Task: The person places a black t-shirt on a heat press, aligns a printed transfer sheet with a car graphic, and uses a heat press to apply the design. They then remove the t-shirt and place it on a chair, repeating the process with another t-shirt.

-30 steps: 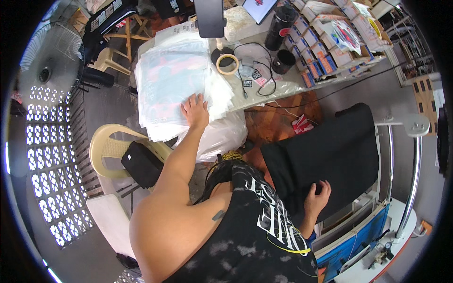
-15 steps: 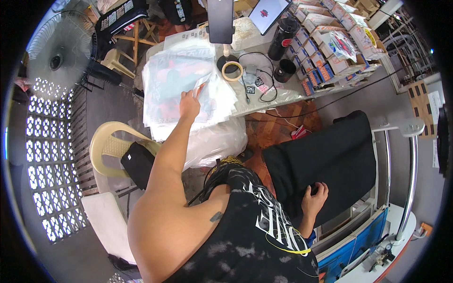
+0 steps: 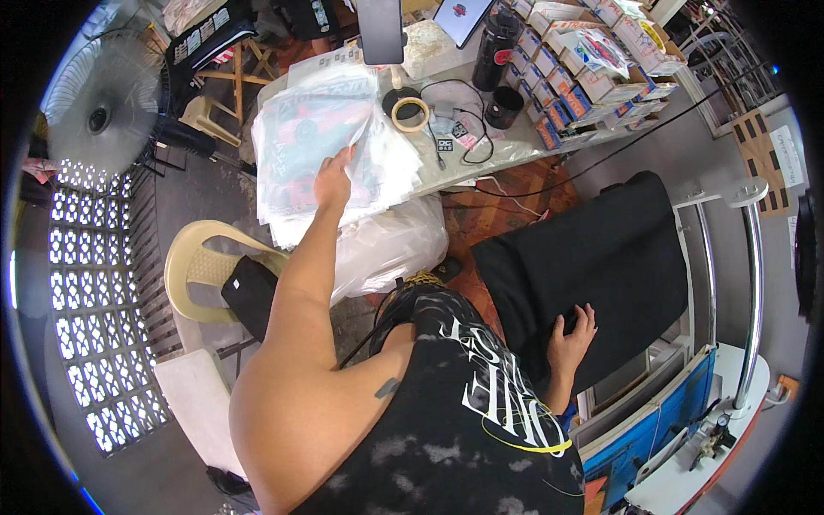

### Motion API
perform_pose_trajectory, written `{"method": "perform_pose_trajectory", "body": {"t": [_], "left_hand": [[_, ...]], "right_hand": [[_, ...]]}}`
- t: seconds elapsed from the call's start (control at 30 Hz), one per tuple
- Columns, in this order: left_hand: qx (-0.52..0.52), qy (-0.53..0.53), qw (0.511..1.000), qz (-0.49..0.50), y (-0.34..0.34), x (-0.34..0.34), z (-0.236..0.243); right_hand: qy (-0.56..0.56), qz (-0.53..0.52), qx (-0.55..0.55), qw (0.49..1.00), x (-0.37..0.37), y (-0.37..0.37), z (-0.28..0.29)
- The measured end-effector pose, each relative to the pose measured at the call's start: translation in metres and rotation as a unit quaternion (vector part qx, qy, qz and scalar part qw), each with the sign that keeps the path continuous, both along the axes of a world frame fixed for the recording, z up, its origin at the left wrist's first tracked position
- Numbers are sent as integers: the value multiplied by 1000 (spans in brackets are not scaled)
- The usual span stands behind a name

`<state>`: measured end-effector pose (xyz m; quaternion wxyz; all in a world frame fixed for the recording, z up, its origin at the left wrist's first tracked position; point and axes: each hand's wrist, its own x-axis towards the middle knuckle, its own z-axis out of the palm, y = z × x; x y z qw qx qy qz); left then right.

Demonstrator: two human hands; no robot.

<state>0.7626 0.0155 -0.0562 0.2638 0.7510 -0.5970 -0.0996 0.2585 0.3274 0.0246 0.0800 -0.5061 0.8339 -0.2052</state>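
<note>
My left hand grips the lifted edge of a translucent printed sheet on a pile of white sheets, which show faint red and dark prints and lie on the table ahead. Just right of the pile are a roll of cream tape and a phone on a stand. My right hand rests with bent, parted fingers on a black cloth draped over a metal-framed machine at my right.
A standing fan, cream plastic chair with a black bag and a plastic bundle are left and below the table. Stacked small boxes, cables, a tablet and black tumbler occupy its right side. Chrome posts stand far right.
My left hand has gone from lying spread on the pile to gripping a raised sheet edge, slightly farther left and up. My right hand stays on the black cloth.
</note>
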Motion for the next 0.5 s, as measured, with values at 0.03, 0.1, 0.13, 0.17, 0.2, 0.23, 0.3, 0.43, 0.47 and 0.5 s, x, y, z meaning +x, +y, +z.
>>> {"method": "perform_pose_trajectory", "body": {"t": [0.03,0.1,0.13,0.17,0.2,0.23,0.3,0.43,0.47,0.5], "left_hand": [[4,-16,1000,-10,0,6,-1],[-15,-39,999,11,-6,24,-5],[-37,-47,997,41,-13,39,-6],[-59,-55,994,73,-20,50,-7],[-82,-55,989,108,-29,50,-2],[-105,-53,983,144,-37,48,10],[-63,-55,984,157,-46,49,37],[90,-34,993,71,-54,84,66],[114,-16,992,56,-57,93,72],[139,1,989,42,-59,109,79]], "right_hand": [[-2,0,-1,1000,0,0,0],[-2,3,-6,1000,1,-1,0],[-3,6,-8,1000,1,-2,0],[-5,9,-7,1000,1,-2,0],[-3,7,-6,1000,0,-2,-1],[-1,6,-5,1000,-1,-2,-1],[7,-1,-3,1000,-1,0,0],[0,2,-1,1000,0,-2,3],[0,8,-5,1000,0,-2,3],[-2,14,-7,1000,0,-3,3]]}}
